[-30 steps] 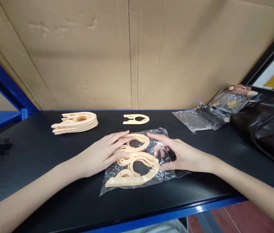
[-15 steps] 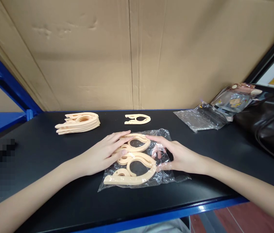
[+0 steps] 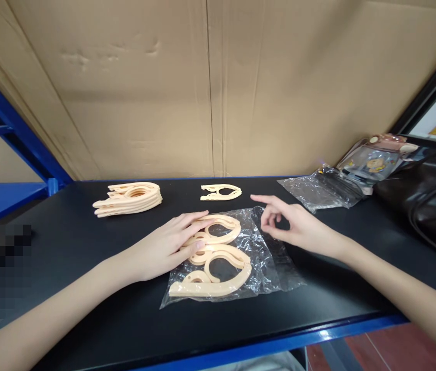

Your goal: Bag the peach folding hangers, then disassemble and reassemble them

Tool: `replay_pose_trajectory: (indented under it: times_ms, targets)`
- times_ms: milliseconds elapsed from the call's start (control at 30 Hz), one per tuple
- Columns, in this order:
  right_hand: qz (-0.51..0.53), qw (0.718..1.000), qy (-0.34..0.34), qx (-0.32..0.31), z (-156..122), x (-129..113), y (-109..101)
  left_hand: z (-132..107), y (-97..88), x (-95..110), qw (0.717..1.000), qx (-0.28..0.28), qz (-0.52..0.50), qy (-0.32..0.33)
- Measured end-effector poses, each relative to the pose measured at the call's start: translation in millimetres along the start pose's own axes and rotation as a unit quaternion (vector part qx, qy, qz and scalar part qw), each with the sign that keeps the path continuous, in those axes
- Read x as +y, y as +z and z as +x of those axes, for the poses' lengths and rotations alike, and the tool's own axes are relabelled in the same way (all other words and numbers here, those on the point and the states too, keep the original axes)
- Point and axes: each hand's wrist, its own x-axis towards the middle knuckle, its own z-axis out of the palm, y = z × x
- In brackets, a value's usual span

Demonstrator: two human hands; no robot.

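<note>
My left hand (image 3: 167, 242) lies with its fingers stretched over the beige plastic folding hangers (image 3: 229, 288), pressing on their left side. These hangers are folded and rest in a clear plastic bag (image 3: 260, 281) near the front of the table. Over the bag's upper right corner is my right hand (image 3: 291, 221), its index finger pointing left and its other fingers bent, with no hanger in it. Whether its bent fingers touch the film is unclear. A single folded hanger (image 3: 235, 193) lies just behind the bag. Further left sits a stack of folded hangers (image 3: 136, 203).
Another clear plastic bag (image 3: 314, 190) lies at the back right, beside a clear container (image 3: 372, 165) with a brown top. A black leather bag (image 3: 430, 190) stands at the right edge. Cardboard (image 3: 156, 103) walls the back of the black table (image 3: 125, 330); a blue frame (image 3: 24, 149) rises at left.
My right hand has drawn back from the bagged hangers, up and to the right, and its index finger has straightened. My left hand stays on the hangers.
</note>
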Motion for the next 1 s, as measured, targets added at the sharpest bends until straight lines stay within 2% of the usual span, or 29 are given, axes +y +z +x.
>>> replay_pose_trajectory:
  times_ms: [100, 200, 267, 367, 467, 567, 767, 1000]
  targets:
    - [-0.049, 0.998, 0.003, 0.051, 15.8, 11.7, -8.0, 0.5, -0.1, -0.1, 1.0, 0.02, 0.006, 0.009]
    - [-0.107, 0.993, 0.003, 0.058, 41.6, 29.8, -12.2, 1.5, -0.3, -0.8, 0.999, 0.032, 0.024, 0.019]
    - [-0.146, 0.988, -0.004, 0.045, 61.9, 42.5, -11.1, 2.2, -0.3, -1.5, 0.999, 0.038, 0.031, 0.018]
    - [-0.173, 0.985, -0.019, -0.006, 92.2, 56.0, -2.4, 2.9, 0.2, -3.0, 0.997, 0.061, 0.036, 0.007]
    - [-0.168, 0.985, -0.018, -0.033, 116.5, 59.6, 10.4, 2.9, 0.6, -3.5, 0.996, 0.076, 0.042, -0.002]
    - [-0.158, 0.986, -0.009, -0.048, 129.7, 57.3, 18.8, 2.7, -0.1, -2.3, 0.996, 0.082, 0.044, -0.003]
    - [-0.165, 0.986, 0.019, -0.021, 119.4, 51.0, 8.4, 3.2, -2.3, 0.1, 0.996, 0.082, 0.04, 0.003]
    - [-0.192, 0.979, 0.053, 0.05, 65.4, 41.0, -21.0, 4.2, -0.6, -2.0, 0.996, 0.081, 0.043, 0.01]
